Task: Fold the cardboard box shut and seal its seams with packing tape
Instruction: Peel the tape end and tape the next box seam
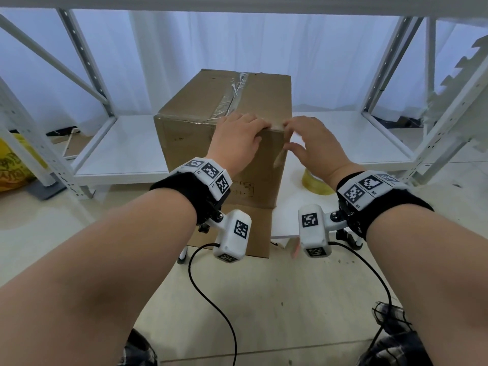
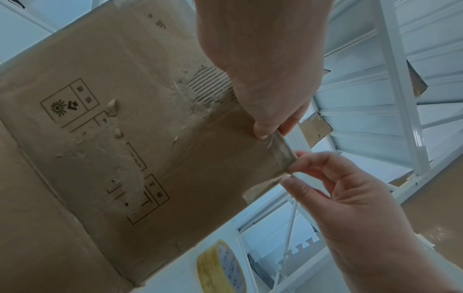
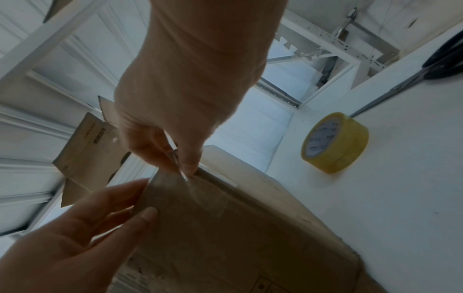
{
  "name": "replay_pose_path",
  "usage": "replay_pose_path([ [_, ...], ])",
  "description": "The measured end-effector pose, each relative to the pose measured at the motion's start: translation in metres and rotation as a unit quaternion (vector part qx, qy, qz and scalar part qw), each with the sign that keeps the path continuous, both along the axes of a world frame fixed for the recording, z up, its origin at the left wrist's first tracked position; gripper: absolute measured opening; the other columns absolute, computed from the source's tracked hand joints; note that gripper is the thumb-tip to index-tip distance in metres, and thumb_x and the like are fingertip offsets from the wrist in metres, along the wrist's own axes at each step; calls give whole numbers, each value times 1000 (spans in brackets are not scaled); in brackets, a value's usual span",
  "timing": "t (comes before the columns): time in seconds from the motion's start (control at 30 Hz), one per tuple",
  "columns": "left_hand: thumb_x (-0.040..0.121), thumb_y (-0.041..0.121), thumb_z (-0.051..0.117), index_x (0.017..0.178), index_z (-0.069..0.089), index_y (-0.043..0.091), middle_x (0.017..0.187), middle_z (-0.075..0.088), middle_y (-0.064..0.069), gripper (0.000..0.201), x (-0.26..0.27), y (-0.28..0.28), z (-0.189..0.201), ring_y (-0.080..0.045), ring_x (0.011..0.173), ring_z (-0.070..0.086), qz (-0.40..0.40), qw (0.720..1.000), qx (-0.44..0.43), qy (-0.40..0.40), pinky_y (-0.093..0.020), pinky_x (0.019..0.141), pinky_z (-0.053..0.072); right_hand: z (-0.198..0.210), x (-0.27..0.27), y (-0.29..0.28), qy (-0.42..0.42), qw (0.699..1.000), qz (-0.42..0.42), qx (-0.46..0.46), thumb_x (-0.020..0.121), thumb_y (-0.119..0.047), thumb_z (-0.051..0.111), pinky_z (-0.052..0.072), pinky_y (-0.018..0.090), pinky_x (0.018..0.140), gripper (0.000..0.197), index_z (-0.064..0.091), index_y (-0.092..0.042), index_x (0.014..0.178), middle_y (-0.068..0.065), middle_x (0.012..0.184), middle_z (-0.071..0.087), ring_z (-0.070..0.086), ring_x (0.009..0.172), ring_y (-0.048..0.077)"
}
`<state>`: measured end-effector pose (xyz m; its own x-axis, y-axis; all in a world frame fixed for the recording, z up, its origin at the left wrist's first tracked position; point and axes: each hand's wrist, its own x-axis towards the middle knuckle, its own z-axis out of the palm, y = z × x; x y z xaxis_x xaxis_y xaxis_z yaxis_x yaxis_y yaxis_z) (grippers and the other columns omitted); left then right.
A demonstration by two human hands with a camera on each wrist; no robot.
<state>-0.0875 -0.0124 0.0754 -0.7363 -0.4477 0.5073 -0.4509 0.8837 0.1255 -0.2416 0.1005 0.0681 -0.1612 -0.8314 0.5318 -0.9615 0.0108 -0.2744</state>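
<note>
A brown cardboard box [image 1: 184, 138] stands closed on a low white table [image 1: 293, 178]. Clear tape [image 1: 232, 96] runs along its top seam. My left hand [image 1: 248, 130] grips the near top edge, fingers over the top and thumb on the front face [image 3: 148, 214]. My right hand [image 1: 293, 133] is at the near right top corner. Its thumb and finger pinch the loose end of a clear tape strip [image 3: 185, 174] that lies over that corner [image 2: 280, 150]. The yellowish tape roll [image 1: 317, 183] stands on the table right of the box, under my right wrist.
Scissors [image 3: 441, 59] with black handles lie on the table beyond the roll. A cardboard flap [image 1: 253, 231] sticks out from the box's foot toward me. White metal shelving [image 1: 105, 120] stands behind and on both sides. A yellow bag [image 1: 13, 165] sits at far left.
</note>
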Motion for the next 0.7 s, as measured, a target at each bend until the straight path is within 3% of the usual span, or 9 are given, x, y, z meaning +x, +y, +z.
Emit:
replay_pose_path([
  [0.13,93,29,50,128,55,25,120,57,3,36,0,2,-5,-22,114,47,-2,1000,-15,11,-37,98,29,-8,4,-11,-71,997,0,-23,81,-23,72,46,45,93,43,58,-12,120,8,113,56,47,105,27],
  [0.2,91,33,52,127,55,25,119,57,3,38,0,2,-7,-22,113,47,-5,1000,-14,14,-37,97,28,-12,3,-17,-109,993,2,-43,80,-26,72,47,45,92,41,65,-15,119,8,113,53,48,106,29],
  [0.3,88,32,54,125,57,24,116,58,2,39,0,-1,-9,-23,111,49,-17,999,-15,23,-37,96,29,-14,3,-20,-168,982,-5,-86,79,-27,74,44,34,93,35,71,-16,113,4,107,54,49,104,24],
  [0.4,87,31,54,126,56,25,116,58,3,40,2,-4,-11,-23,112,49,-27,999,-13,28,-38,96,31,-23,8,-19,-127,988,-20,-90,86,-26,67,26,20,104,40,64,-14,124,9,127,57,45,121,27],
  [0.47,88,31,53,128,55,25,119,58,3,41,4,-5,-12,-23,113,48,-38,999,-9,29,-39,98,31,-33,11,-15,-91,995,-13,-40,86,-20,68,18,27,113,56,48,-12,138,12,147,40,32,138,30],
  [0.57,88,30,53,131,53,25,124,57,5,43,6,-6,-13,-21,118,46,-45,999,-2,26,-38,101,29,-43,6,-13,-34,999,-10,12,76,-19,78,17,42,118,85,31,-11,147,14,156,21,19,144,35],
  [0.63,89,31,53,133,51,26,127,55,6,45,6,-6,-15,-20,120,44,-43,999,4,28,-37,102,27,-45,2,-13,-18,999,-10,27,68,-20,84,18,44,118,98,26,-13,148,13,157,19,18,144,35],
  [0.7,89,32,53,135,49,26,129,53,6,47,5,-5,-16,-20,121,42,-38,999,3,27,-36,103,25,-41,-1,-14,-26,999,-10,18,68,-20,84,22,42,117,94,33,-15,145,11,154,27,25,142,33],
])
